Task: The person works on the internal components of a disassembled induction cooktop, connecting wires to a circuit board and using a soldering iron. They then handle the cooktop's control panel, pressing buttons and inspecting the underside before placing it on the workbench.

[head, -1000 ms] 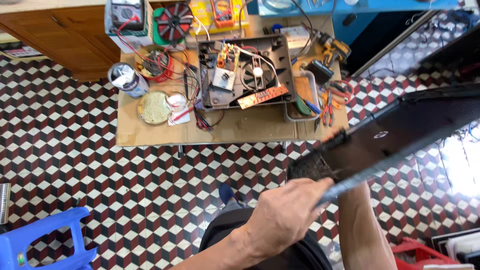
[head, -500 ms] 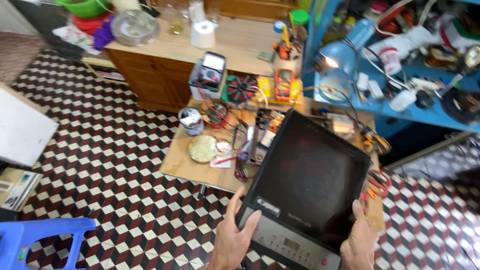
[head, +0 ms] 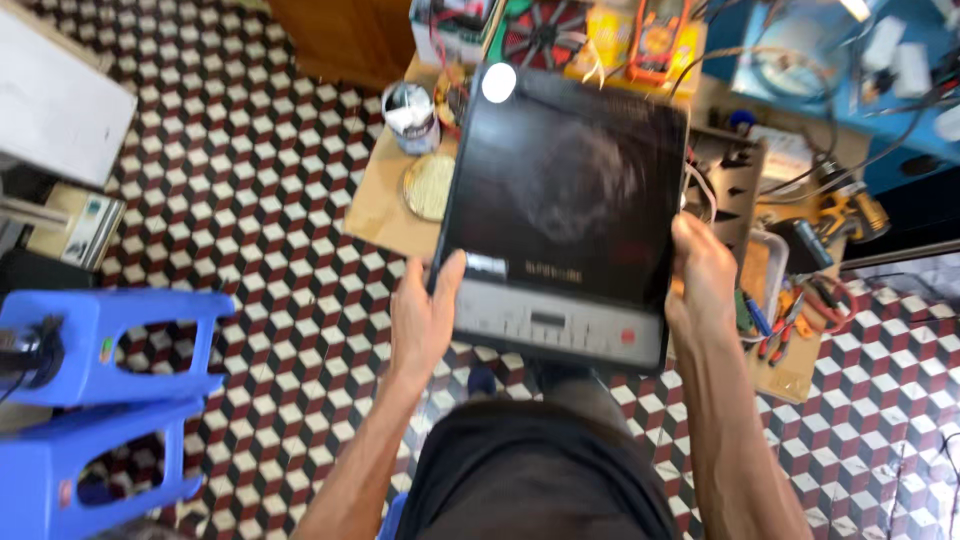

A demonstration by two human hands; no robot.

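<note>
A: Above the bench (head: 400, 225), mid-air: cooktop (head: 565, 215), black glass face up, grey control strip on the near edge toward the person. Both hands on it?

B: Yep. Left hand (head: 425, 315) clamps the near-left corner, thumb on top of the glass. Right hand (head: 703, 280) grips the right edge, fingers wrapped under, thumb on top. Neither hand free.

A: Long axis?

B: Runs away from the person, near edge to far edge, tilted a bit clockwise. Cooktop sits between the hands, fwd of both; hands about equally close, left one nearer the control strip.

A: Labels etc.?

B: Strip has a small dark display in the middle and a red round button at its right end. Pale print band on the glass just above the strip, too blurred to make out. Left of the cooktop on the bench: white can (head: 408, 115), round tan disc (head: 430, 185). Right of it: pliers w/ red handles (head: 805, 310). Beyond the far edge: yellow meter (head: 655, 35). Far left of the cooktop, on the floor: blue stools (head: 95, 400).
</note>
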